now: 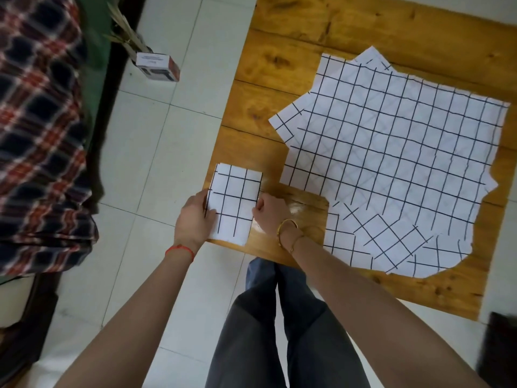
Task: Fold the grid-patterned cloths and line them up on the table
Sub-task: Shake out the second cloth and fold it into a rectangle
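At the near left corner of the table (282, 35), in the head view, you are holding the folded cloth (233, 201) between both hands, its long axis running away from you along the left edge. Your left hand (194, 221) is gripping its left side, thumb lying on top; your right hand (270, 212) is pinching its right edge with curled fingers. The cloth is lying directly between your fingers, equally near both. The unfolded cloths (391, 163) are lying overlapped just beside it, toward the right edge, nearer your right hand.
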{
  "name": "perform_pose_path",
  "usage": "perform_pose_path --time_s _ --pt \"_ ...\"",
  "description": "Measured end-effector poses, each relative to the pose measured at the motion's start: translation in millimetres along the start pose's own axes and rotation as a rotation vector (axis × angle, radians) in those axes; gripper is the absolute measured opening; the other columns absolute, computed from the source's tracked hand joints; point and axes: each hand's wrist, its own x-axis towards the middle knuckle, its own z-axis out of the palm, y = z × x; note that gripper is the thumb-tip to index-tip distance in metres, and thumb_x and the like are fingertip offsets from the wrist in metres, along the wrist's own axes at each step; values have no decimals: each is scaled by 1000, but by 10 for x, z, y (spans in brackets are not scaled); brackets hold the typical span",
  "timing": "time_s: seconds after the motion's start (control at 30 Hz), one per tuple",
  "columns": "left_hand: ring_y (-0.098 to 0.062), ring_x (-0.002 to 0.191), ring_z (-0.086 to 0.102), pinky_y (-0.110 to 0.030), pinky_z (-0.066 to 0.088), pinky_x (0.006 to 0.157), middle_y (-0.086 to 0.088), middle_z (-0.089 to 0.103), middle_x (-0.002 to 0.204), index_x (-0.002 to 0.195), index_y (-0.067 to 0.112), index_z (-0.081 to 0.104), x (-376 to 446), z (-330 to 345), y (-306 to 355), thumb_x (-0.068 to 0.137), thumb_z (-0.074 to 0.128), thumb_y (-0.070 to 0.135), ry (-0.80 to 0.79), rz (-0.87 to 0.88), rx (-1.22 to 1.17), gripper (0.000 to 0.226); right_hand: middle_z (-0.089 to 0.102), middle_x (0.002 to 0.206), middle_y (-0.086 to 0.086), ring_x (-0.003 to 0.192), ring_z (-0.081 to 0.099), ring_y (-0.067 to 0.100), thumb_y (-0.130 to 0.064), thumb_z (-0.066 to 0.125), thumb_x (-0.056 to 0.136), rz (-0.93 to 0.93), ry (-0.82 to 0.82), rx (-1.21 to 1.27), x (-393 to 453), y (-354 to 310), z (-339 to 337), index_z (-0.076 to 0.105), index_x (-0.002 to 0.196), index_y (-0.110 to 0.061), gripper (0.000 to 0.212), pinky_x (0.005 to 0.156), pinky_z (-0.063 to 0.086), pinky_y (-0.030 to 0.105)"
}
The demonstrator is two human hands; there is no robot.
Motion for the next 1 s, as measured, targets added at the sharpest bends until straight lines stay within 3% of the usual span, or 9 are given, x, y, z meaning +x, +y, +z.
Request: perform_pose_path --time_s 0.13,0.27,0.43,0.6,0.7,0.83,1.0 --pt "-23 97 54 -32 47 75 -6 58 105 128 21 52 -49 6 -8 87 55 14 40 0 17 41 58 79 3 72 54 18 -21 50 92 -54 -17 -88 -32 6 -31 51 87 -15 8 62 42 29" --pt "-31 107 49 -40 49 78 -11 54 117 131 15 49 -88 3 121 88 55 12 75 30 142 44 61 78 3 72 59 20 -19 49 92 -52 32 -68 -95 76 -132 54 88 -14 8 66 53 34" --pt "-33 115 49 -44 48 92 -13 52 129 139 11 45 -37 116 536 88 58 10 70 201 247 52 60 77 -3 69 58 14 -21 53 91 -55 304 -16 -218 404 -440 56 88 -18 5 62 53 30" --pt "-29 114 49 -39 47 93 -11 53 128 137 14 46 82 355 1099 87 58 8 40 362 266 52 51 88 -6 82 50 11 -22 58 88 17 528 7 -307 956 -847 54 93 -20 7 68 47 26" --pt "-29 114 48 -42 47 92 -10 52 128 135 15 47 185 496 1378 85 57 6 3 439 305 51 48 94 -2 88 45 14 -23 62 85 62 530 -13 -326 1224 -1028 52 99 -18 18 72 45 30" --pt "-28 121 43 -41 42 98 -7 49 132 136 17 46 314 662 1601 82 59 8 -70 530 393 57 49 112 6 105 45 23 -23 66 82 51 450 -173 -339 1386 -1141 49 108 -13 33 90 45 34" --pt "-29 119 43 -42 42 95 -6 50 130 131 17 50 419 786 1698 78 62 8 -144 589 483 55 52 112 12 106 48 27 -15 68 82 -14 539 -251 -346 1455 -1220 51 110 -7 34 90 47 37"
